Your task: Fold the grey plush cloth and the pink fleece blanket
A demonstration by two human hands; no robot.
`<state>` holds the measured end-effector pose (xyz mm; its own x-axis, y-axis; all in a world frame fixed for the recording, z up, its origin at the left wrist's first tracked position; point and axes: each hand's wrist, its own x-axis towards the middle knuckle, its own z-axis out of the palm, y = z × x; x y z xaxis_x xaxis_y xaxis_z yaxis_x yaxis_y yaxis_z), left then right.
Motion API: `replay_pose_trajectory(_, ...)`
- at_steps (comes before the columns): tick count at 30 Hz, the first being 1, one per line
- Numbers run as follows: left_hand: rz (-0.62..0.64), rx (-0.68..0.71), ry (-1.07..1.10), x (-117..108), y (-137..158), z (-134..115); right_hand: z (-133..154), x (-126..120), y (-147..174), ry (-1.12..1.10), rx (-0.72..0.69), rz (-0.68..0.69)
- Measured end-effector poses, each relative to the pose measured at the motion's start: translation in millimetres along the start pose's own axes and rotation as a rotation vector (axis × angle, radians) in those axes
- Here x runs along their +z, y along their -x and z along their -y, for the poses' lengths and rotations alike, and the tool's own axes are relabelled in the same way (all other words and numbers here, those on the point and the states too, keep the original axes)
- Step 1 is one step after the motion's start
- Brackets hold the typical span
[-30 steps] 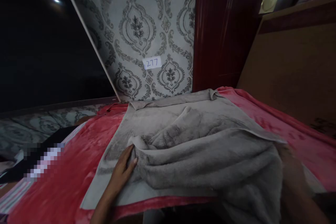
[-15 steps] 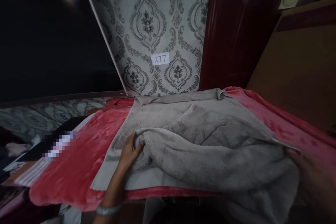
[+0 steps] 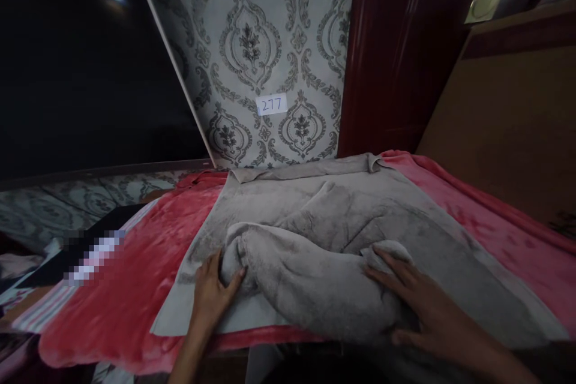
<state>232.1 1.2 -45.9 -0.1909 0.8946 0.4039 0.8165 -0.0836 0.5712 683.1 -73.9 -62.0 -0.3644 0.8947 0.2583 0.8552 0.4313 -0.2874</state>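
A soft grey blanket (image 3: 288, 192) with a plush surface lies over a red one, its front part bunched into a thick roll (image 3: 324, 285). Against the roll's left end rests my left hand (image 3: 213, 288), thumb and fingers apart. My right hand (image 3: 414, 297) reaches across the roll's right end, its fingers stretched over the fabric and its thumb lower down near the front edge. Flat grey cloth spreads out to the right behind that hand. Along the back, the blanket's edge is turned over in a narrow strip.
Red plush cloth (image 3: 121, 288) shows on both sides beneath the grey blanket. A large dark screen (image 3: 99, 72) stands at the left. Behind are patterned wallpaper (image 3: 252, 48) with a paper marked 277 (image 3: 272, 104), a dark red panel (image 3: 396, 54) and a brown board (image 3: 517, 126).
My right hand has moved left from the blanket's far right edge onto the roll, which is now shorter and more bunched. My left hand has shifted slightly down and left.
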Motion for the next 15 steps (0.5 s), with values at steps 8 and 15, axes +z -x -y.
replay_pose_trajectory(8, 0.024, 0.067, 0.037, -3.4, 4.9, -17.6, 4.6, 9.8, -9.8, -0.159, 0.147, -0.278)
replay_pose_trajectory(15, -0.14, -0.181, 0.556, -57.0, -18.9, -64.2, -1.7, -108.8, -29.4, -0.263, 0.436, -0.851)
